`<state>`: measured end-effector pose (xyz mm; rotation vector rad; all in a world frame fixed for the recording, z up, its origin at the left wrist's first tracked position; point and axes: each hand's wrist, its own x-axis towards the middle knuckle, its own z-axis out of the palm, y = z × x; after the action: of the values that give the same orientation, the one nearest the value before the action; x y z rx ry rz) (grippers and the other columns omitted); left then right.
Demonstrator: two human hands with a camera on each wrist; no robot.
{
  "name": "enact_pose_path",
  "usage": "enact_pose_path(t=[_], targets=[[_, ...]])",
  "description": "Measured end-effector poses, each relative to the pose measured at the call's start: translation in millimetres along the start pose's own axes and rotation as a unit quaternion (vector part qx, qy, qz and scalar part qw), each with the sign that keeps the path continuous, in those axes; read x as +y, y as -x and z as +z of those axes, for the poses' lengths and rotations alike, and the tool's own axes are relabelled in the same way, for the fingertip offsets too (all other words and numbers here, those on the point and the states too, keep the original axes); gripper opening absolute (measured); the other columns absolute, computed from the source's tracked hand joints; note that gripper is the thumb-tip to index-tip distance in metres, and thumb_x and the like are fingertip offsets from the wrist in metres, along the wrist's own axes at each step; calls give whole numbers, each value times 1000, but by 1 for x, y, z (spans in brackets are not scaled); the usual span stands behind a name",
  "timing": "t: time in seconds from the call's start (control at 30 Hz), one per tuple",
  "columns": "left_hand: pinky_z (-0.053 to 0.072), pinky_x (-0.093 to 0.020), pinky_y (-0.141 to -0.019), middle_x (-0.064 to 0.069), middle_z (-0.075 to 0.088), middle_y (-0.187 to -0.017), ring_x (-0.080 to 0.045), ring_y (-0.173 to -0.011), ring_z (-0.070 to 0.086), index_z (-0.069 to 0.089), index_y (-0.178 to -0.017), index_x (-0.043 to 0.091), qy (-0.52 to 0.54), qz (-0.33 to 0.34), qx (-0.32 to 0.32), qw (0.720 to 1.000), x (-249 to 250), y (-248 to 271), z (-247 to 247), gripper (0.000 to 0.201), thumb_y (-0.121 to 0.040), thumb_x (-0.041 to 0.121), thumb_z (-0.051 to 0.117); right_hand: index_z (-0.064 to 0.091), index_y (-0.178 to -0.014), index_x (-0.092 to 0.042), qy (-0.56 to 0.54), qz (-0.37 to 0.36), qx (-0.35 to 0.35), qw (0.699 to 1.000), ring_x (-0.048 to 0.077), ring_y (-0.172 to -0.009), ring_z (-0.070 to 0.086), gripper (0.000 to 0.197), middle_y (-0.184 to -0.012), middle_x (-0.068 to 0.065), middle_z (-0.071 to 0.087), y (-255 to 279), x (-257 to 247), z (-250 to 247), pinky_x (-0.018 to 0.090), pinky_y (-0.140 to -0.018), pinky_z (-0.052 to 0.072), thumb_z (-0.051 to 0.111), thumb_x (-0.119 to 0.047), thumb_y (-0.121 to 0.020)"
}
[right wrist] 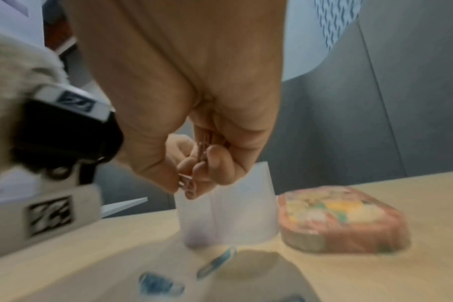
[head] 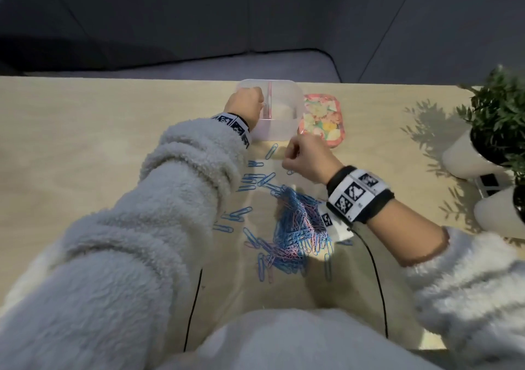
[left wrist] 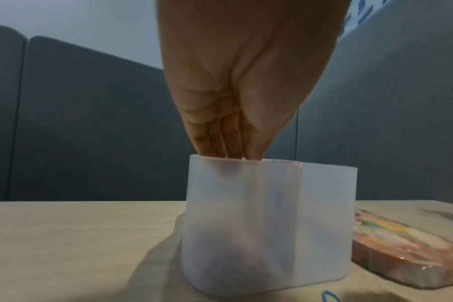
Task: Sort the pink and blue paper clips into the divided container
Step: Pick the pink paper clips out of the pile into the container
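- Head view first, at the left: the left hand [head: 245, 103] reaches over the near-left rim of the divided container [head: 284, 131], fingertips dipping into the left compartment, probably to let clips go there. From the left wrist view the fingers [left wrist: 215, 141] lie straight and close together, pointing down past the rim; whether anything sits between them I cannot tell.
- Centre far: the container stands upright on the table [head: 85, 119], translucent, with a pink divider [head: 268, 100] splitting it left and right so each colour gets its own side. Its contents are too hazy to read.
- Centre near: the paper clips [head: 295, 227] lie in a mixed pink-and-blue heap close to the person, with loose blue ones [head: 262, 179] strewn between heap and container, within easy reach of both hands.
- Right of centre: the right hand [head: 305, 159] hovers just before the container, fingers curled and pinching a few pink clips [right wrist: 203, 151], seemingly gathered so several travel in one trip.
- Right: a floral tin [head: 322, 119] sits just beside the container, and potted plants [head: 494, 131] stand at the far right edge, apart from the work.
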<state>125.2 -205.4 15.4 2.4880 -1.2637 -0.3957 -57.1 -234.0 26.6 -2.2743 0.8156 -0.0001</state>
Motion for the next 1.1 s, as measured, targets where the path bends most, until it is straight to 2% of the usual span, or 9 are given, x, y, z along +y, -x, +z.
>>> enact_pose_path(t=[0.1, 0.27, 0.47, 0.6, 0.7, 0.77, 0.83, 1.0, 1.1], targets=[[41, -33, -91, -14, 59, -121, -33, -111, 54, 56, -117, 13, 49, -19, 33, 998, -7, 8, -4, 40, -84, -2, 38, 60, -71, -10, -14, -1, 39, 999, 18, -68, 54, 6, -73, 5, 60, -34, -14, -16, 27, -66, 43, 61, -4, -72], [36, -30, -83, -18, 66, -102, -31, -98, 58, 67, -98, 4, 115, 54, 137, 982, -17, 70, -11, 37, -79, -10, 39, 66, -91, -4, 12, -63, 82, 995, 19, -84, 56, 20, -89, 6, 63, -83, -50, -14, 31, -80, 45, 51, -2, -79], [46, -40, -87, -6, 69, -97, -25, -93, 58, 69, -91, 14, 117, 67, -48, 990, -43, 163, 30, 24, -83, -1, 52, 60, -108, -2, 30, -54, 1, 998, 22, -94, 52, 26, -99, 9, 61, -106, -60, 12, 38, -105, 37, 49, -5, -85], [42, -37, -84, -2, 65, -100, -22, -93, 52, 70, -94, 22, 72, 101, -127, 984, -42, 194, 45, 12, -85, 25, 62, 28, -141, -12, 9, -80, -28, 996, 33, -111, 56, 54, -108, 19, 62, -104, -52, 23, 53, -113, 23, 30, -3, -88], [39, -33, -83, 3, 62, -100, -18, -93, 47, 70, -94, 27, 25, 103, -171, 980, -40, 200, 52, 18, -82, 38, 64, 10, -148, -22, 35, -107, -37, 993, 24, -136, 35, 75, -148, 14, 33, -101, -48, 24, 55, -117, 8, 27, 11, -83], [37, -33, -85, 4, 60, -100, -19, -95, 46, 70, -91, 29, -14, 110, -179, 978, -39, 201, 55, 14, -81, 37, 64, 5, -149, -26, 32, -126, -48, 990, 22, -143, 21, 85, -157, 7, 12, -100, -47, 23, 52, -119, 8, 24, 16, -77], [34, -32, -85, 3, 61, -101, -20, -97, 47, 70, -90, 27, -37, 113, -174, 977, -40, 200, 57, 11, -82, 32, 62, 2, -149, -26, 21, -132, -63, 989, 25, -145, 16, 86, -158, 5, 7, -100, -47, 23, 49, -119, 14, 22, 15, -75], [29, -28, -79, 1, 60, -99, -22, -96, 48, 66, -91, 22, -40, 77, -142, 986, -49, 196, 56, 11, -86, 25, 58, 27, -145, -13, 107, -139, -47, 983, 37, -145, 1, 60, -157, 11, 13, -80, -52, 22, 49, -119, 3, 27, 6, -87], [31, -28, -79, -1, 60, -101, -23, -95, 49, 65, -96, 21, -42, 59, -98, 993, -56, 199, 56, 13, -88, 25, 55, 39, -138, -6, 59, -192, 36, 979, 37, -142, 15, 62, -153, 18, 22, -53, -47, 22, 45, -118, 13, 30, 13, -80]])
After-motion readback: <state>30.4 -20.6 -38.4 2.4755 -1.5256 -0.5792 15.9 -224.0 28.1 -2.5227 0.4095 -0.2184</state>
